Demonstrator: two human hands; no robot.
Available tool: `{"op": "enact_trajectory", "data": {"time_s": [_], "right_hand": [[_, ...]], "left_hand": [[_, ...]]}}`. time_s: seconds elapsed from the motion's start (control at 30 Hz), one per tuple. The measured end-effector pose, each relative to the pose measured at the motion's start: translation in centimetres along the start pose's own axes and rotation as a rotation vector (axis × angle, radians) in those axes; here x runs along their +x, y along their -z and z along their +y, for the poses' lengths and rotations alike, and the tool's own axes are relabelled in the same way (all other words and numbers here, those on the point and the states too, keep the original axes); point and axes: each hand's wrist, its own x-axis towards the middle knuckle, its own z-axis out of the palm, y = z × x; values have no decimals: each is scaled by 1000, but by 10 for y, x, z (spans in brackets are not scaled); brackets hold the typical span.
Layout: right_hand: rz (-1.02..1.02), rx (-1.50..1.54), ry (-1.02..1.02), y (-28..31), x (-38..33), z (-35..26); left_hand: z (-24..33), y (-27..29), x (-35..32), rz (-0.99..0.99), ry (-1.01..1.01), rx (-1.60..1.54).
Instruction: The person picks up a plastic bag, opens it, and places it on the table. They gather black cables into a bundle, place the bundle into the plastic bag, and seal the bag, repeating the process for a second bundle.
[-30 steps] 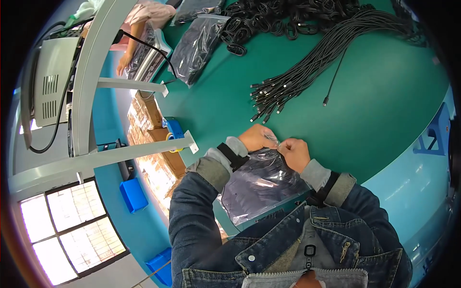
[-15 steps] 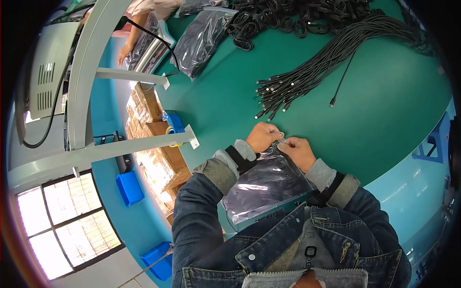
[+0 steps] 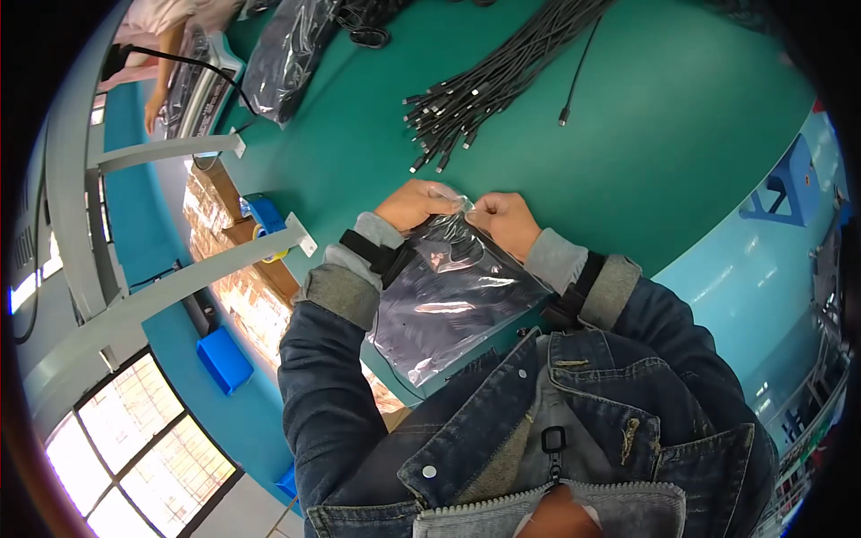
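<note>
A clear plastic bag (image 3: 448, 300) with dark contents lies at the near edge of the green table, its gathered top pointing away from me. My left hand (image 3: 416, 204) pinches the left side of that top edge. Close beside it, my right hand (image 3: 507, 222) pinches the right side, fingers closed on the film. Beyond my hands lies a bundle of black cables (image 3: 489, 76), its metal-tipped plugs towards me. One cable (image 3: 578, 72) lies apart on the bundle's right.
Filled plastic bags (image 3: 285, 63) lie at the far left, near another person's hand (image 3: 155, 112). Grey metal frame bars (image 3: 224, 260) reach the table's left edge, beside a blue tape dispenser (image 3: 262, 215). Cardboard boxes (image 3: 215, 202) stand left of the table; a blue stool (image 3: 780, 190) is at the right.
The view has shifted, so the table and cables sit further up and left in it. Both my hands still pinch the bag's top edge.
</note>
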Motion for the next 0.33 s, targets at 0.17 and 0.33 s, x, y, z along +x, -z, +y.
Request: {"op": "enact_trajectory", "data": {"time_s": [0.17, 0.33], "right_hand": [[27, -223, 263, 2, -12, -6], [-43, -104, 229, 0, -17, 1]], "left_hand": [[11, -17, -9, 125, -65, 181], [5, -13, -12, 116, -25, 150]]}}
